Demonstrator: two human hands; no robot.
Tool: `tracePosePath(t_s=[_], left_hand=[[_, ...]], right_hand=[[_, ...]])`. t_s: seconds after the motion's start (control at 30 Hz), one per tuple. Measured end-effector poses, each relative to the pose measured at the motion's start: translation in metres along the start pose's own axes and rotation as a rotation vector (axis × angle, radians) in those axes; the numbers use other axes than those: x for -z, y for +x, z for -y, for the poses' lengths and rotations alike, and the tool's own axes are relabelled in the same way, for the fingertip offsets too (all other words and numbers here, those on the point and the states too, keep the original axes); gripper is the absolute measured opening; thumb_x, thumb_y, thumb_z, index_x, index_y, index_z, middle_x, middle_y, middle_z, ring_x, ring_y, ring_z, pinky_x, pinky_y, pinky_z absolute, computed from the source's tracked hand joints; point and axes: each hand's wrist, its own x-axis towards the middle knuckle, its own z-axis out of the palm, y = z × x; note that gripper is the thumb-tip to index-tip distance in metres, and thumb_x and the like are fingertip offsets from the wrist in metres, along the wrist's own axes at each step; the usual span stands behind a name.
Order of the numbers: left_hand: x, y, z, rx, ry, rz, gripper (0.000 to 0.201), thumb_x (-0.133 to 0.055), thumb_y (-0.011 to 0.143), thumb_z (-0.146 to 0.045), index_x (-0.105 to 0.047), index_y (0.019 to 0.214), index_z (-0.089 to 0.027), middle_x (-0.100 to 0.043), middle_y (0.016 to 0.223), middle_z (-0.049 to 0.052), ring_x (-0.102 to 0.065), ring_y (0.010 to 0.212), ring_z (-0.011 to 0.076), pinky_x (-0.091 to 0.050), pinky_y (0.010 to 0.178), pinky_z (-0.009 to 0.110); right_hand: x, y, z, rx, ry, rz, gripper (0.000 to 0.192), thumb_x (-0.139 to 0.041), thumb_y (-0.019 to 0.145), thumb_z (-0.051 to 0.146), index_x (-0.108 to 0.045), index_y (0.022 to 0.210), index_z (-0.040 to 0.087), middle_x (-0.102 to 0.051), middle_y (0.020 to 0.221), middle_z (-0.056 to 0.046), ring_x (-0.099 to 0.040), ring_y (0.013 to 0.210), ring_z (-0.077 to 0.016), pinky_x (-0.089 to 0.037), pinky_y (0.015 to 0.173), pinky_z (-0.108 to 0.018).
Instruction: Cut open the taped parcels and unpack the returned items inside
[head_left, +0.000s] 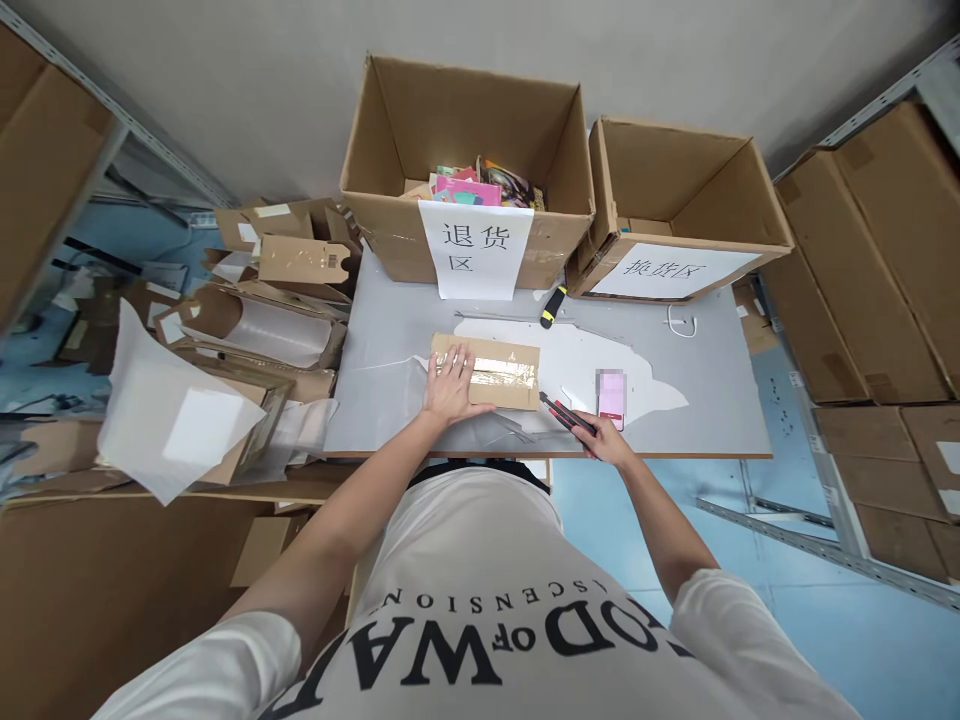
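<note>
A small cardboard box [506,378] lies flat on the table, with shiny clear tape along its top. My left hand [450,388] rests on its left part, fingers spread. In my right hand [601,438] is a red and black box cutter [564,412], its tip pointing at the box's lower right edge. Whether the tip touches the cardboard I cannot tell. Just beyond my right hand lies a phone [611,395] with a pink screen. Torn white sheeting [637,370] is spread under the box and the phone.
At the table's back stand two open cartons with paper signs: a large carton [390,235] holding colourful packages, and a smaller carton [712,200]. A yellow and black tool [553,306] lies before them. Discarded packaging [285,330] piles up left; stacked boxes [862,270] fill the right shelf.
</note>
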Motion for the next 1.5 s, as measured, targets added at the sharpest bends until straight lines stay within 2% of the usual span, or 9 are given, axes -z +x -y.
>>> tracePosePath(t_s=[0.2, 0.3, 0.4, 0.63, 0.97, 1.13, 1.3, 1.4, 1.5], left_hand=[[0.001, -0.002, 0.0, -0.009, -0.003, -0.009, 0.104, -0.051, 0.071, -0.074, -0.025, 0.148, -0.01, -0.022, 0.154, 0.019, -0.013, 0.143, 0.0384, 0.005, 0.113, 0.057], [0.003, -0.005, 0.002, -0.049, 0.005, -0.01, 0.097, -0.051, 0.074, -0.07, -0.027, 0.148, -0.011, -0.024, 0.154, 0.019, -0.013, 0.144, 0.0379, 0.005, 0.113, 0.058], [0.004, -0.012, 0.001, -0.107, 0.03, -0.018, 0.086, -0.049, 0.08, -0.062, -0.029, 0.147, -0.012, -0.025, 0.154, 0.018, -0.014, 0.144, 0.0357, 0.005, 0.113, 0.058], [-0.004, -0.046, -0.009, -0.144, 0.034, 0.03, 0.071, -0.047, 0.087, -0.048, -0.029, 0.147, -0.016, -0.027, 0.153, 0.014, -0.016, 0.144, 0.031, 0.002, 0.115, 0.056], [-0.007, -0.056, -0.013, -0.093, 0.012, 0.028, 0.074, -0.048, 0.085, -0.05, -0.029, 0.147, -0.014, -0.028, 0.154, 0.013, -0.018, 0.144, 0.0285, -0.008, 0.116, 0.049], [-0.007, -0.056, -0.014, -0.076, -0.01, 0.026, 0.079, -0.053, 0.08, -0.055, -0.033, 0.146, -0.016, -0.031, 0.152, 0.013, -0.021, 0.143, 0.03, -0.01, 0.116, 0.049], [-0.008, -0.056, -0.013, -0.068, -0.026, 0.045, 0.083, -0.057, 0.076, -0.056, -0.034, 0.146, -0.018, -0.033, 0.151, 0.013, -0.022, 0.142, 0.0313, -0.009, 0.117, 0.048], [-0.008, -0.056, -0.012, -0.08, -0.025, 0.052, 0.086, -0.059, 0.075, -0.057, -0.033, 0.146, -0.017, -0.032, 0.152, 0.013, -0.022, 0.143, 0.0318, -0.009, 0.117, 0.049], [-0.009, -0.056, -0.011, -0.094, -0.014, 0.061, 0.088, -0.06, 0.074, -0.057, -0.032, 0.146, -0.016, -0.03, 0.153, 0.014, -0.022, 0.143, 0.0315, -0.009, 0.117, 0.049]], right_hand=[[0.001, 0.004, -0.029, 0.045, 0.033, -0.333, 0.068, -0.051, 0.083, 0.056, -0.044, 0.14, 0.018, -0.058, 0.07, 0.0, -0.049, 0.043, -0.0124, -0.042, 0.041, -0.027], [-0.013, 0.024, -0.043, 0.048, -0.148, -0.502, 0.059, -0.036, 0.09, 0.047, -0.042, 0.141, 0.018, -0.062, 0.091, -0.007, -0.057, 0.064, -0.0174, -0.051, 0.061, -0.034], [-0.037, 0.052, -0.052, 0.026, -0.358, -0.591, 0.058, -0.031, 0.089, 0.035, -0.038, 0.143, 0.016, -0.056, 0.11, -0.014, -0.058, 0.092, -0.0238, -0.047, 0.087, -0.041], [-0.077, 0.099, -0.069, -0.096, -0.556, -0.639, 0.061, -0.041, 0.083, 0.03, -0.038, 0.142, 0.017, -0.046, 0.119, -0.016, -0.049, 0.106, -0.0294, -0.04, 0.093, -0.046], [-0.077, 0.102, -0.079, -0.092, -0.655, -0.601, 0.063, -0.044, 0.083, 0.029, -0.033, 0.144, 0.023, -0.043, 0.12, -0.015, -0.048, 0.109, -0.0288, -0.039, 0.093, -0.044], [-0.068, 0.092, -0.056, -0.104, -0.784, -0.568, 0.063, -0.045, 0.086, 0.031, -0.029, 0.147, 0.02, -0.038, 0.131, -0.019, -0.041, 0.12, -0.0338, -0.035, 0.096, -0.05], [-0.053, 0.095, 0.005, 0.254, -0.678, -0.769, 0.061, -0.034, 0.092, 0.038, -0.022, 0.148, 0.018, -0.035, 0.137, -0.02, -0.035, 0.126, -0.0336, -0.031, 0.099, -0.054], [-0.054, 0.105, 0.051, 0.533, -0.852, -0.506, 0.063, -0.042, 0.09, 0.044, -0.028, 0.146, 0.02, -0.038, 0.14, -0.017, -0.034, 0.128, -0.0321, -0.028, 0.103, -0.051], [-0.062, 0.116, 0.085, 0.653, -1.105, -0.211, 0.06, -0.051, 0.088, 0.042, -0.037, 0.142, 0.018, -0.038, 0.145, -0.017, -0.032, 0.131, -0.0339, -0.028, 0.104, -0.048]])
